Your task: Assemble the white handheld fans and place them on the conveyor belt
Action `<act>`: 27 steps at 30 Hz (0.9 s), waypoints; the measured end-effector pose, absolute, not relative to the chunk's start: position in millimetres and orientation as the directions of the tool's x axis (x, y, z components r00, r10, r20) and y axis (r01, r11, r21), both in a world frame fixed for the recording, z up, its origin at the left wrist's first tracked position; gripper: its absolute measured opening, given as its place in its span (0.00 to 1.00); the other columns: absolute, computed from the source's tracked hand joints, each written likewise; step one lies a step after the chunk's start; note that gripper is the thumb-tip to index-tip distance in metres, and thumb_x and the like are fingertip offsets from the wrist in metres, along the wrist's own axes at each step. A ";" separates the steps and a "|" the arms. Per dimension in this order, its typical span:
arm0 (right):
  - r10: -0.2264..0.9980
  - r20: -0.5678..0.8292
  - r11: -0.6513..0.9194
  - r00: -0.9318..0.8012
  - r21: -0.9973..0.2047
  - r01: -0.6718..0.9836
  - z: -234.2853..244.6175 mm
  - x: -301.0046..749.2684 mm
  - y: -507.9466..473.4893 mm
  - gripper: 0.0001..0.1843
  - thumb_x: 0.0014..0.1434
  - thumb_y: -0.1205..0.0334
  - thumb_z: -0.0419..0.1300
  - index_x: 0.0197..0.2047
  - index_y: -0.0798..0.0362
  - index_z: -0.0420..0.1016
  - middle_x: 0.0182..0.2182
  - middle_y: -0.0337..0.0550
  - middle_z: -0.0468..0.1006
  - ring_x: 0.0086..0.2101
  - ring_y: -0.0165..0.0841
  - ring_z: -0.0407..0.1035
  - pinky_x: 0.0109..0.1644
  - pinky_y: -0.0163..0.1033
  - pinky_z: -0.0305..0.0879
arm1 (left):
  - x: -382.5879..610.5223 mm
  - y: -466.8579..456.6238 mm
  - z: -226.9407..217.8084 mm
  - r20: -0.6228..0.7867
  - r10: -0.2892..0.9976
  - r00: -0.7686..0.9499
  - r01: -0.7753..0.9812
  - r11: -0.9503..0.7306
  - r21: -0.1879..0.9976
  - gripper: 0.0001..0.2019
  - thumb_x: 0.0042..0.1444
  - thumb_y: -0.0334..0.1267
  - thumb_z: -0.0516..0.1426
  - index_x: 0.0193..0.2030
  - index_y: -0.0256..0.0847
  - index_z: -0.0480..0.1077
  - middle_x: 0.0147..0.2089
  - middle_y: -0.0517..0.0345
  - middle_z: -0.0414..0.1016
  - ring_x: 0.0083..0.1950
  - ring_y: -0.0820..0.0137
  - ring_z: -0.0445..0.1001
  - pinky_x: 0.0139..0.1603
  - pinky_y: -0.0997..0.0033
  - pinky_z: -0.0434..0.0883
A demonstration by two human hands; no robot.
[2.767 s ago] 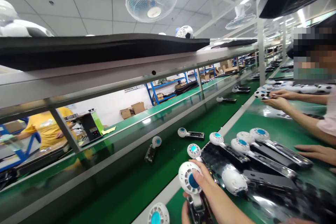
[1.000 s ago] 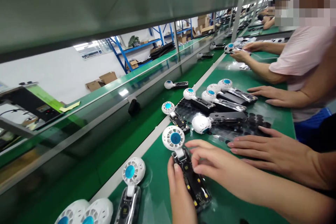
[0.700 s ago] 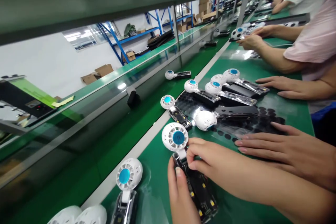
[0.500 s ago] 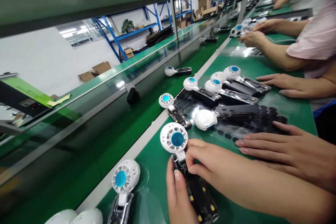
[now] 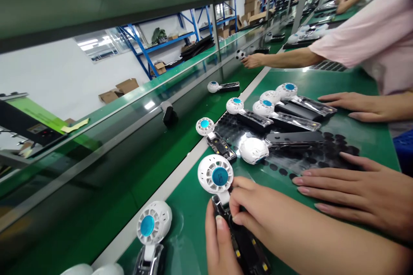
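I have the left fingers grasping the fan-headed circuit-board unit by its left side; right fingers bunch just below its head, their grip hidden from me

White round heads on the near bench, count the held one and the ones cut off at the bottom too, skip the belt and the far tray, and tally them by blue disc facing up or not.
Blue-topped heads: 6
Plain-topped heads: 2
Cut-off heads, disc side not visible: 2
Total: 10
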State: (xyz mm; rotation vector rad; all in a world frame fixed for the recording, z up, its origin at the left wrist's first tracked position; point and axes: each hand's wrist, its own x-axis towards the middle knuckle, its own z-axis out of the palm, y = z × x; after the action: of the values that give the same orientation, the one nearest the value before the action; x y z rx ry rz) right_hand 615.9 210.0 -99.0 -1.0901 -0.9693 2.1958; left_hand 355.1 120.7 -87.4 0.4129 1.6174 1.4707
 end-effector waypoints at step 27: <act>0.847 -0.042 0.228 -0.530 -0.872 0.434 -66.4 491.1 129.7 0.07 0.60 0.66 0.46 0.39 0.47 0.63 0.36 0.40 0.70 0.38 0.31 0.68 0.43 0.34 0.66 | 340.0 118.3 -74.8 -0.314 0.908 -0.277 -0.455 0.164 0.875 0.20 0.49 0.44 0.57 0.46 0.39 0.58 0.34 0.51 0.77 0.35 0.62 0.77 0.34 0.68 0.71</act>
State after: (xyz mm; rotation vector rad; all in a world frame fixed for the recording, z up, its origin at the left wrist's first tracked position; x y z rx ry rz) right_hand 491.1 129.7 -66.4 -1.1759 -2.0630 1.2418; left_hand 340.0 118.3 -74.8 0.5148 1.2210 1.4345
